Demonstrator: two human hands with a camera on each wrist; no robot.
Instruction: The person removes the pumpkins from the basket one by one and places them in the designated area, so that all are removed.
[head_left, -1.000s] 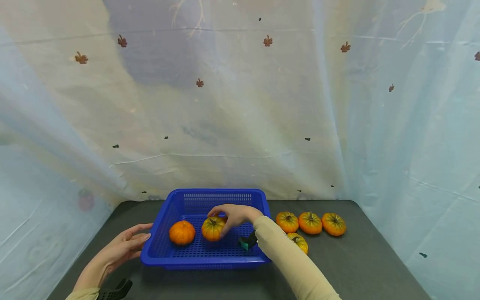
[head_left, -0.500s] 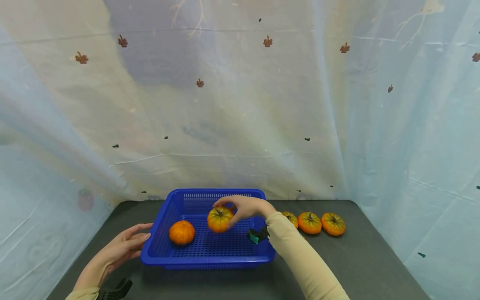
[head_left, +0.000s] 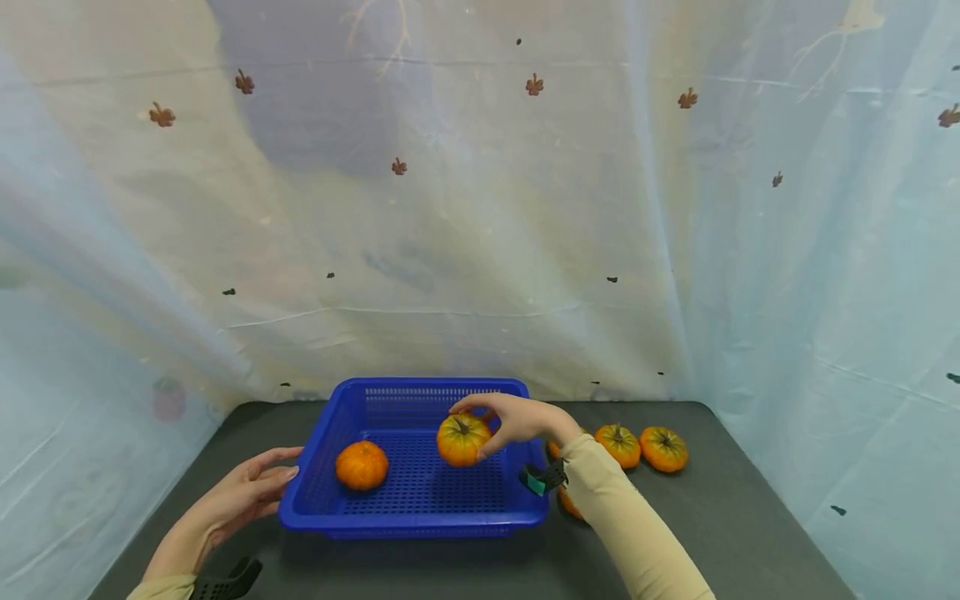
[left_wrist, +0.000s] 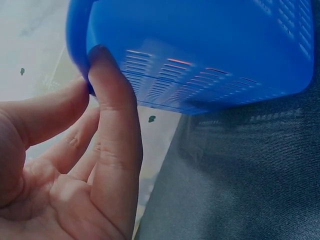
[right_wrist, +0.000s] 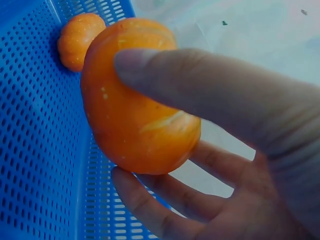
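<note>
My right hand holds a small orange-and-green pumpkin over the right half of a blue plastic basket. Seen from the right wrist, the thumb presses one side of this pumpkin and the fingers lie around the other. A second small pumpkin, plain orange, rests on the basket's floor at the left. At the basket's left rim, my left hand pinches the edge between thumb and forefinger, as the left wrist view of the hand shows.
Several more pumpkins lie on the dark table right of the basket, among them one pumpkin furthest right. The right forearm partly hides some of them. A pale printed curtain hangs behind and at both sides.
My right hand has lifted the pumpkin from the basket's middle and carried it to the right. The left hand stays at the rim, and the plain orange pumpkin stays in place.
</note>
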